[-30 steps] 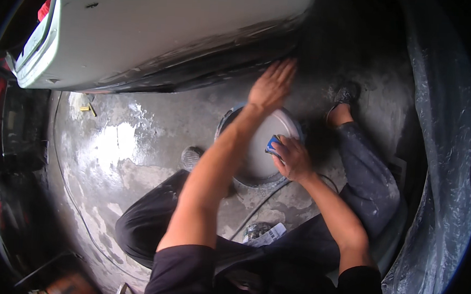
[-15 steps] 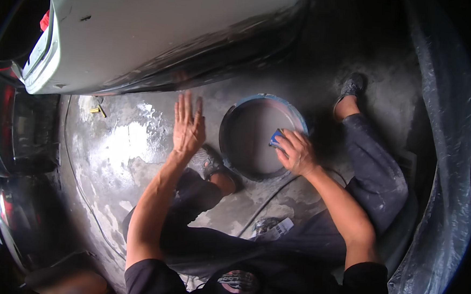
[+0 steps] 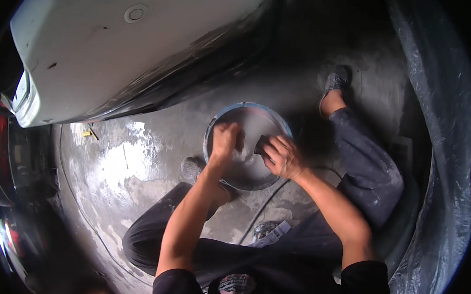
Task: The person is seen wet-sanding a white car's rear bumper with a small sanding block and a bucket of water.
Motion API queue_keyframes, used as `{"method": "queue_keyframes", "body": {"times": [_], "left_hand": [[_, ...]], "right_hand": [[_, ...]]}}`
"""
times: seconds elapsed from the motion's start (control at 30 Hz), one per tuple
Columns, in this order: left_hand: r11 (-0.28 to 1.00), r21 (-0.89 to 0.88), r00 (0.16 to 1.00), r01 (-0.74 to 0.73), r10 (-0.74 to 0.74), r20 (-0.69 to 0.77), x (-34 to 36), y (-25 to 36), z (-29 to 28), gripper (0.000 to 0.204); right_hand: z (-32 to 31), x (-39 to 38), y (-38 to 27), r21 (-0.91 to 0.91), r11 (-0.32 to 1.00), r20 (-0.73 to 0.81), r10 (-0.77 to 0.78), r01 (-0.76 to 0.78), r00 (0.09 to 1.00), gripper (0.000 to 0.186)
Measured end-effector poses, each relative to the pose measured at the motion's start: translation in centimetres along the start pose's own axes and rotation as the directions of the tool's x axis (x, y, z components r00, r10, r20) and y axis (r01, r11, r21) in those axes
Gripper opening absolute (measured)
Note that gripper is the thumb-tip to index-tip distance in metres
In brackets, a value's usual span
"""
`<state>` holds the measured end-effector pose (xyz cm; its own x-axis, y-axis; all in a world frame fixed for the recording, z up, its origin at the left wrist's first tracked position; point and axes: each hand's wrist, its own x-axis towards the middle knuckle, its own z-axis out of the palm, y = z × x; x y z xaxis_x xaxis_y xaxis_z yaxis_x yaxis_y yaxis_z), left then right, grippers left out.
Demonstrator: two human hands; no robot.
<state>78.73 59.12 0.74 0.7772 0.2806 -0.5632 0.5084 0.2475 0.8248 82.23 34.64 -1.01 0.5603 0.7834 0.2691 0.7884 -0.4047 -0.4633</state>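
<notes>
dark pad (image 3: pixel 261 145) half-hidden in right hand (image 3: pixel 283 156)

I'm seeing a round basin (image 3: pixel 246 147) with a blue rim sitting upright on the wet concrete floor (image 3: pixel 137 162), holding grey cloudy water. My left hand (image 3: pixel 226 141) is dipping into it; my right hand (image 3: pixel 281 155) is gripping a small dark pad (image 3: pixel 261 145) over the water, blurred.

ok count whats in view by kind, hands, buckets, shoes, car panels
hands: 2, left hand and right hand
buckets: 1, round bucket
shoes: 2, far shoe, near shoe
car panels: 1, white panel
total: 6
</notes>
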Motion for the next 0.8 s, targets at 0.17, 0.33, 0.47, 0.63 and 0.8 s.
{"method": "queue_keyframes", "body": {"times": [0.17,0.33,0.47,0.63,0.8], "left_hand": [[-0.046,0.767,0.423,-0.64,0.813,0.401,2.6,9.3,2.7,0.042],[-0.411,0.77,0.537,-0.488,0.554,0.636,6.8,8.9,1.7,0.077],[-0.415,0.803,0.634,-0.428,0.495,0.594,5.3,6.9,-4.3,0.079],[-0.481,0.827,0.696,-0.292,0.486,0.529,2.6,4.3,-13.0,0.079],[-0.491,0.831,0.806,-0.263,0.361,0.469,0.3,3.6,-19.8,0.076]], "right_hand": [[0.6,0.6,-0.4,-0.021,0.996,-0.189,-0.091,0.089,0.978,0.036],[0.0,0.8,-0.7,-0.007,0.999,-0.091,-0.043,0.042,0.995,0.038],[-0.1,0.7,-0.6,0.014,1.0,-0.082,-0.02,0.021,0.996,0.038],[0.7,0.3,-0.3,0.04,0.999,-0.084,-0.015,0.018,0.996,0.041],[0.2,0.8,-0.9,0.022,1.0,-0.057,-0.007,0.008,0.998,0.041]]}}
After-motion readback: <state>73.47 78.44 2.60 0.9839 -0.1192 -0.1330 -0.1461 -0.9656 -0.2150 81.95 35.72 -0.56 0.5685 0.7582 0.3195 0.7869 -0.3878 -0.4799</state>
